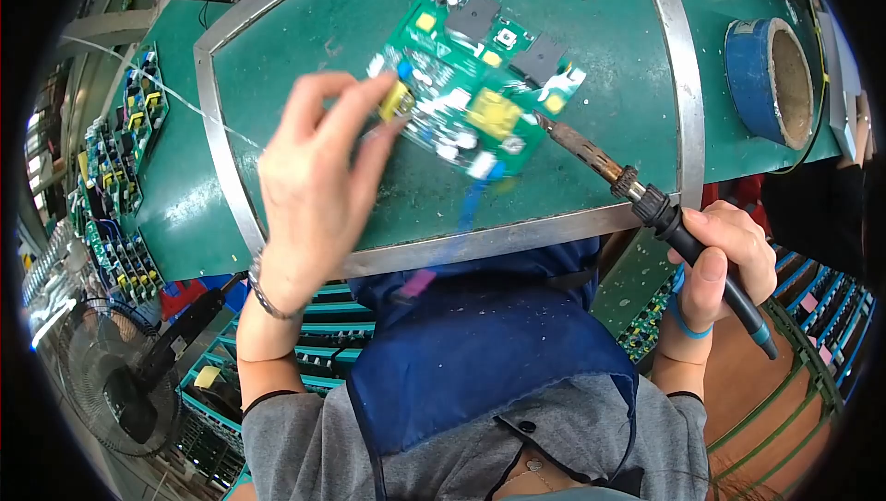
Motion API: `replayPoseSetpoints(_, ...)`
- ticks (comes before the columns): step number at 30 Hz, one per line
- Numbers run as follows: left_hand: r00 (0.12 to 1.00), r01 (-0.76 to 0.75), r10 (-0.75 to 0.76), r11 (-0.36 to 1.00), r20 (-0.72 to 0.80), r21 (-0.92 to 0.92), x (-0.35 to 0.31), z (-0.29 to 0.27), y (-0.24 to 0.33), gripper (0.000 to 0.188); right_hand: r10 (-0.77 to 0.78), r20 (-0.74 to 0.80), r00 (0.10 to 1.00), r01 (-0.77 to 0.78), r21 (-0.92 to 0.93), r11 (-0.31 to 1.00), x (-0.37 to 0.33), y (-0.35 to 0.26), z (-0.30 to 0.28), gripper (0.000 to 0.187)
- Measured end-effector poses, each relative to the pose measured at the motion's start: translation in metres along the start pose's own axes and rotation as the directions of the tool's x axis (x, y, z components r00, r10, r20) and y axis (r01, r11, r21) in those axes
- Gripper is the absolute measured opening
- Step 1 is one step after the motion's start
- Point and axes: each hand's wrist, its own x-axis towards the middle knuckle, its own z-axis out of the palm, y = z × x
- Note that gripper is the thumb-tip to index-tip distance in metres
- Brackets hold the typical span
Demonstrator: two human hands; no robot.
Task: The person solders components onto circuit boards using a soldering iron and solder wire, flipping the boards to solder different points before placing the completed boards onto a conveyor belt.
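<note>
A green circuit board (469, 84), crowded with black, yellow and white parts, is tilted over the green bench and smeared by motion. My left hand (323, 155) has its thumb and fingertips closed at the board's left edge, by a yellow component (395, 101). A blue lead (468, 210) with a pink end trails from the board's lower edge. In my right hand (724, 256) is a soldering iron (688, 243), gripped by its dark handle. Its brown, worn tip points up and left, close to the board's right edge; whether it touches cannot be made out.
A metal strip (690, 95) frames the green bench top (305, 35). At right stands a blue ring-shaped roll (752, 77). More populated boards (115, 169) line the left edge. A thin pale strand (175, 93) runs toward my left hand. A black fan (111, 372) stands lower left.
</note>
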Motion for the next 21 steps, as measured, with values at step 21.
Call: replayPoseSetpoints(21, 0.991, -0.122, 0.129, 0.983, 0.037, -0.140, -0.007, -0.002, 0.016, 0.024, -0.056, 0.141, 0.988, 0.045, 0.080, 0.996, 0.001, -0.005, 0.033, 0.015)
